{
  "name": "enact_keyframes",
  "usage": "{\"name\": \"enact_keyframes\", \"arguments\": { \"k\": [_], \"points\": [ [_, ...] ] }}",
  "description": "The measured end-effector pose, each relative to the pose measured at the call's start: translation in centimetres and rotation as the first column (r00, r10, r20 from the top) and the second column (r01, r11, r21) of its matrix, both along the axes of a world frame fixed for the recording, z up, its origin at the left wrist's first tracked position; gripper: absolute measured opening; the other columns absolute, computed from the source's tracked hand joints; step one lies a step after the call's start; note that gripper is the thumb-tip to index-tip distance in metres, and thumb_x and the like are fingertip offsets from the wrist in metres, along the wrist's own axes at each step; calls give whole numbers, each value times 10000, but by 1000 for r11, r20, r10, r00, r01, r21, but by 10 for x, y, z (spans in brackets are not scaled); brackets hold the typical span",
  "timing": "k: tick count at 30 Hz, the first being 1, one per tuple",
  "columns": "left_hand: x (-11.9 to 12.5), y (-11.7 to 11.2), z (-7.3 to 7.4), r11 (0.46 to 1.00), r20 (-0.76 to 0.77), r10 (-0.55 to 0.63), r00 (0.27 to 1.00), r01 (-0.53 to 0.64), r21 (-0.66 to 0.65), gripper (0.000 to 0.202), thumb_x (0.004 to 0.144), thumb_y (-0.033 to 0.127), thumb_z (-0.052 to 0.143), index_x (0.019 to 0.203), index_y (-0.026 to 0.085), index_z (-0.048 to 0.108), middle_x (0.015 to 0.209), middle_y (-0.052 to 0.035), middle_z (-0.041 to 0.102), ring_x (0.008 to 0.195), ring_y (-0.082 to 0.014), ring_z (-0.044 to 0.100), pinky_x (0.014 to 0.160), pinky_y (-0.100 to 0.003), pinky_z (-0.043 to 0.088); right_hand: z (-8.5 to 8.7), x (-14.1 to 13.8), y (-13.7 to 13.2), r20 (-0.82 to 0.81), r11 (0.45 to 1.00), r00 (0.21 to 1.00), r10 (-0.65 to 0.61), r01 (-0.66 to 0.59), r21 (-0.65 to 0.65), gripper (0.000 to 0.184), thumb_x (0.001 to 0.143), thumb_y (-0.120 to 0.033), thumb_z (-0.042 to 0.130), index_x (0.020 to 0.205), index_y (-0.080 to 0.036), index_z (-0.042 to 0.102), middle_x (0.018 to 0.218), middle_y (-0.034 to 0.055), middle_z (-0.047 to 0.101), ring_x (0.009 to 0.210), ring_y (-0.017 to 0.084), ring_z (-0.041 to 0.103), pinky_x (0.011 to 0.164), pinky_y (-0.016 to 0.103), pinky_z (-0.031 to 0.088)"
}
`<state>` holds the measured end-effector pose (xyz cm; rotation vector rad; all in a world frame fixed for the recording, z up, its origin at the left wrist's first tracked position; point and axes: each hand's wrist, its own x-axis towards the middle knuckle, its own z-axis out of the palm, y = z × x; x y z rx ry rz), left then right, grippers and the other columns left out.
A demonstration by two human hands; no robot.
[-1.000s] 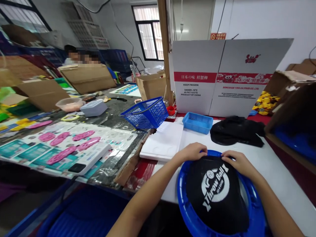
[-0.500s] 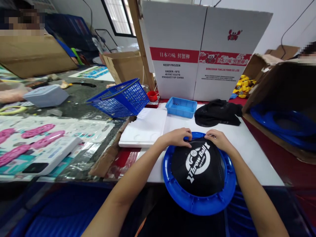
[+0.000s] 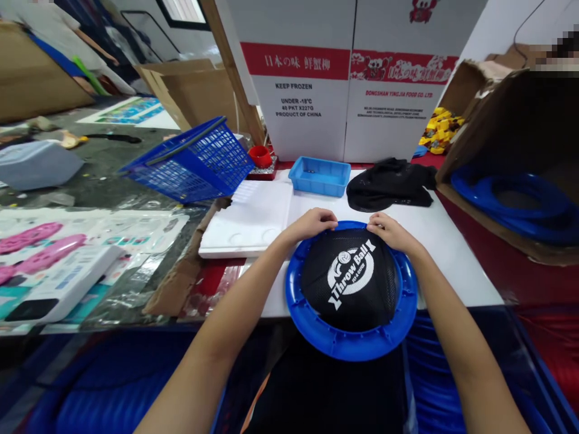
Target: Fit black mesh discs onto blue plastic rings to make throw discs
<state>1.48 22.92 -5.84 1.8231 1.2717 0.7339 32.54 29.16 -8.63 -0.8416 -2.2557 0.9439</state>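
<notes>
A blue plastic ring (image 3: 304, 313) with black mesh fabric (image 3: 375, 283) across its middle rests at the near edge of the white work surface. White "Throw Ball" print shows on the mesh. My left hand (image 3: 315, 223) is closed at the far left rim, fingertips bent over the edge. At the far right rim, my right hand (image 3: 391, 231) pinches the edge with thumb and fingers together. Whether the fingers grip mesh, ring or both is hard to make out. Beyond the ring lies a pile of black fabric (image 3: 389, 184), beside a light-blue tray (image 3: 319, 176) with small bits inside.
A white foam block (image 3: 246, 220) and a tilted blue basket (image 3: 194, 163) are to the left. At right, a cardboard box (image 3: 506, 108) holds blue rings (image 3: 520, 196). Tall white carton panels (image 3: 307, 132) stand behind. A person (image 3: 54, 30) is at the far left.
My head view has shifted, so the scene sits higher and further left. My left fingers have moved off the mesh to the rim, and the mesh lies flatter near the far edge.
</notes>
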Motion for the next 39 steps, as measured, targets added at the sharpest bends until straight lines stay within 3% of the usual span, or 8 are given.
{"name": "enact_keyframes", "arguments": {
  "k": [10,21,28,34,39],
  "points": [
    [8,-6,6,997,-37,-62,997,64,36,265,858,433,761,937,186,815,986,-64,816,975,-234,723,923,-352,528,5,-1,2,24,998,1000,12,-11,-55,249,976,-448,667,883,-229,742,1017,59,629,953,237,611,933,415,491],
    [7,-2,4,999,-120,23,992,-18,43,267,897,418,651,918,176,759,945,-68,785,886,-228,694,858,-363,530,7,-1,3,37,995,999,38,-35,-90,266,969,-444,647,829,-222,689,979,48,588,885,221,566,885,414,481],
    [11,1,-3,995,-136,46,990,-34,92,179,895,314,665,906,173,775,947,-72,802,892,-222,713,858,-358,529,6,-1,-1,41,1000,999,11,-9,-27,240,971,-404,647,808,-228,661,1003,51,592,888,219,569,865,403,489],
    [8,-3,3,978,-205,18,979,25,206,160,923,271,676,958,187,808,1000,-69,817,966,-228,722,955,-374,526,6,-2,-2,32,999,999,-41,40,21,232,965,-420,683,822,-237,696,1026,61,628,926,239,607,890,431,505],
    [6,-3,4,991,-129,25,991,-8,130,195,915,305,708,1017,172,806,999,-63,805,924,-215,707,870,-336,525,5,0,2,35,998,999,20,-17,-59,253,957,-442,684,822,-230,713,997,51,609,890,226,600,869,419,499]
  ]
}}
